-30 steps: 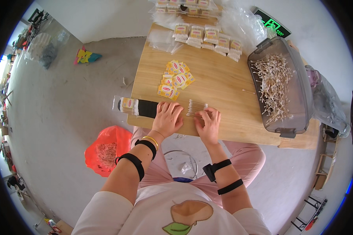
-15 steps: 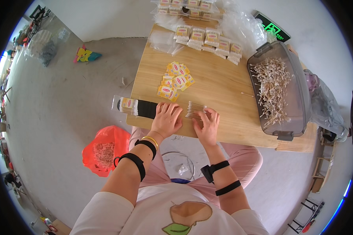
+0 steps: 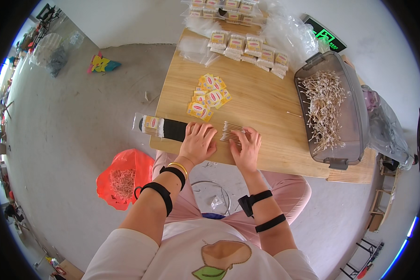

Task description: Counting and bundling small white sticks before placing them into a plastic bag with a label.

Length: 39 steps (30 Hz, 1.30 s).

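Note:
A row of cotton swabs (image 3: 228, 132) lies side by side near the table's front edge. My right hand (image 3: 246, 151) is bent round the row's right end, thumb and fingers closed on the swabs. To its left, my left hand (image 3: 198, 142) rests with curled fingers on the right end of a flat black strip (image 3: 175, 130); its fingertips are partly hidden. A clear bag holding swabs and a yellow card (image 3: 152, 126) sits on the strip's left part. Behind my hands lies a loose pile of yellow and white cards (image 3: 210, 96).
A grey bin (image 3: 357, 107) of loose swabs stands at right, with one stray swab (image 3: 294, 114) beside it. Filled swab packs (image 3: 235, 44) and clear bags (image 3: 196, 50) lie at the back, near a scale with a green display (image 3: 324, 35). A red bag (image 3: 142, 163) of swabs is below left.
My right fingers have shifted very slightly over the swabs' right end. My left hand stays in place, and the rest of the table looks the same.

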Available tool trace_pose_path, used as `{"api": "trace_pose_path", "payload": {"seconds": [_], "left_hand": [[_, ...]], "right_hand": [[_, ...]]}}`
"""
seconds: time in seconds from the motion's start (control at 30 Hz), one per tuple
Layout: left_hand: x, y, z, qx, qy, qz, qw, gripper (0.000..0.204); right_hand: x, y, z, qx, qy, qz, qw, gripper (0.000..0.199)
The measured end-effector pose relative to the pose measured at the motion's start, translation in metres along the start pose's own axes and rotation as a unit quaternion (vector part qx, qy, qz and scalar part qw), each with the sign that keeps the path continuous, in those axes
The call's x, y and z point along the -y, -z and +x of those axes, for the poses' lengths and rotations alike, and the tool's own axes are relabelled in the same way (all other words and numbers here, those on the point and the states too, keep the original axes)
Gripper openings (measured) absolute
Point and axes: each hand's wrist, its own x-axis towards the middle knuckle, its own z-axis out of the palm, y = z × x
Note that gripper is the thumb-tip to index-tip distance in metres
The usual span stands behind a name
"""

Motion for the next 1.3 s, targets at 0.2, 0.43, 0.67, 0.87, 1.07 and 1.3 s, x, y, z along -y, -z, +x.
{"api": "trace_pose_path", "payload": {"seconds": [0.2, 0.43, 0.67, 0.87, 1.07, 1.3], "left_hand": [[0.0, -0.001, 0.0, 0.005, -0.001, 0.001, 1.0, 0.04], [0.0, -0.001, -0.001, 0.004, 0.0, 0.006, 1.0, 0.04], [0.0, 0.0, 0.0, -0.002, -0.001, -0.001, 1.0, 0.039], [0.0, 0.001, 0.001, -0.006, -0.003, -0.002, 1.0, 0.038], [0.0, 0.0, 0.0, -0.004, 0.0, 0.002, 1.0, 0.038], [-0.001, -0.001, -0.001, -0.003, -0.002, 0.005, 1.0, 0.04]], "right_hand": [[-0.001, 0.001, 0.001, 0.009, -0.001, -0.008, 1.0, 0.032], [0.003, 0.002, 0.008, -0.002, -0.002, -0.023, 1.0, 0.031], [0.004, 0.003, 0.009, 0.01, -0.008, -0.015, 1.0, 0.032], [0.001, 0.0, 0.014, 0.005, -0.011, -0.012, 1.0, 0.032], [0.001, 0.001, 0.017, 0.004, -0.014, -0.005, 1.0, 0.032], [-0.009, -0.003, 0.017, 0.024, -0.001, -0.006, 1.0, 0.036]]}}
